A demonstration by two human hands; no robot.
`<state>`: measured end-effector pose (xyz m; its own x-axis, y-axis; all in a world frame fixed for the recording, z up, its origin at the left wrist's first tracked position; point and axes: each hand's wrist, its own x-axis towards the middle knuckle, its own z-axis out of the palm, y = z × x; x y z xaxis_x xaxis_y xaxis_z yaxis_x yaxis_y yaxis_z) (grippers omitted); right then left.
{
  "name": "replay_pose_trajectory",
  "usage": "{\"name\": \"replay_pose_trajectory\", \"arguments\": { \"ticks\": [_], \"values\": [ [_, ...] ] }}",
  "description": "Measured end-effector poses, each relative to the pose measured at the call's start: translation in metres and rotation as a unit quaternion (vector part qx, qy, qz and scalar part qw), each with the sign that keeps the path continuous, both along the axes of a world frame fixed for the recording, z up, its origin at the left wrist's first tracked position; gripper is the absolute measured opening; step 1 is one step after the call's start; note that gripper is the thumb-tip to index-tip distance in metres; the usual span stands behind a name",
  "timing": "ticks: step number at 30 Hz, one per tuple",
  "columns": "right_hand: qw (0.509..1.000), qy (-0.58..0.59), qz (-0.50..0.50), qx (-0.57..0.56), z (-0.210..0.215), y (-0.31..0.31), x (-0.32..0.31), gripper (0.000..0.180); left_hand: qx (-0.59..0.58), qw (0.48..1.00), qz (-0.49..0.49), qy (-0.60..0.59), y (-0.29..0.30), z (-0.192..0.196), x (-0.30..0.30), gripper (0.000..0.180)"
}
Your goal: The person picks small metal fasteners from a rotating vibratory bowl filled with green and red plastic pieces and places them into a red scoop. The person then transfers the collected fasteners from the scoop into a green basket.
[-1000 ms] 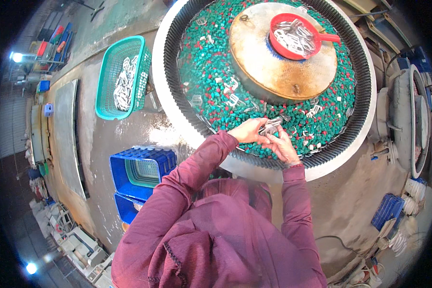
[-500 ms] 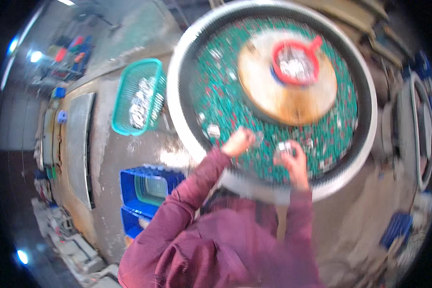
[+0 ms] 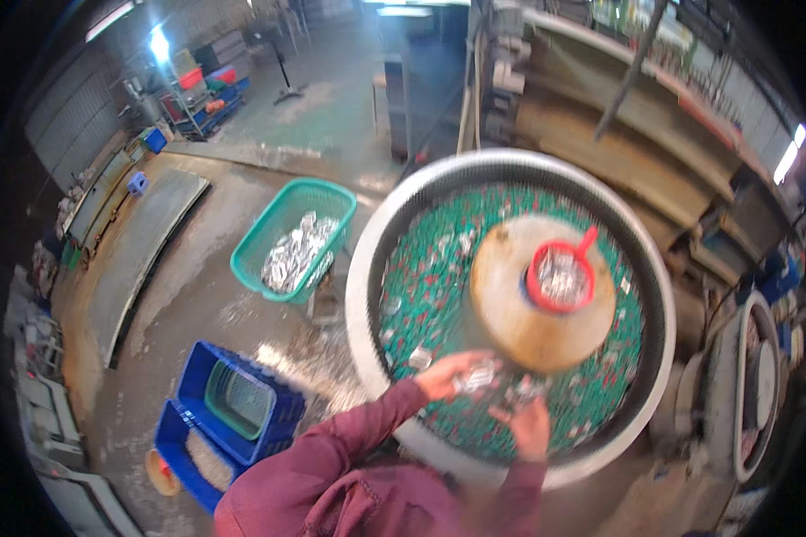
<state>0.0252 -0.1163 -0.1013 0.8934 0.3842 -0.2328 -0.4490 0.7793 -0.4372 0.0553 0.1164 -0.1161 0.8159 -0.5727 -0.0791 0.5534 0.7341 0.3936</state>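
Note:
Shiny silver metal pieces [image 3: 476, 377] are in the fingers of my left hand [image 3: 443, 376], over the near part of a large round tub [image 3: 364, 309]. Close beside it, my right hand [image 3: 527, 424] is curled palm-up around more silver metal pieces [image 3: 525, 389]; motion blurs their exact shape. Under both hands lies a bed of small green and red chips [image 3: 434, 313], with loose metal pieces scattered in it. One such piece [image 3: 420, 357] lies left of my left hand. On the tub's pale central dome [image 3: 501, 295] stands a red handled scoop [image 3: 586, 257] filled with silver pieces.
A green plastic basket [image 3: 242, 259] holding many silver pieces stands left of the tub. Nearer, blue crates [image 3: 282, 407] stand on the floor, one with a green basket inside. Another round tub [image 3: 752, 394] is at the right. Long metal troughs [image 3: 600, 134] lie behind.
My view has tilted upward, showing more of the room. My hands have come closer together, and more metal pieces show in them. The right palm has turned upward.

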Motion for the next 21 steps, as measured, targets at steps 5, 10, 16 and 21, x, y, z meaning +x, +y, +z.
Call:
{"name": "replay_pose_trajectory", "arguments": {
  "ticks": [5,10,16,21],
  "values": [
    [0.988,0.142,0.001,0.060,-0.001,0.012,0.031,0.036,0.138,0.990,0.016,0.008,-0.015,0.001,0.022,0.036],
    [0.992,0.078,0.037,0.096,0.000,0.024,0.029,0.035,0.568,0.753,0.059,-0.327,-0.044,0.016,0.018,0.039],
    [0.984,0.118,-0.132,-0.007,-0.008,0.016,0.060,0.031,0.589,0.745,0.132,-0.284,-0.038,0.009,0.050,0.029],
    [0.977,-0.042,-0.152,-0.143,0.016,-0.011,0.154,0.026,0.573,0.726,0.155,-0.348,-0.046,0.054,0.154,0.033]
  ]
}}
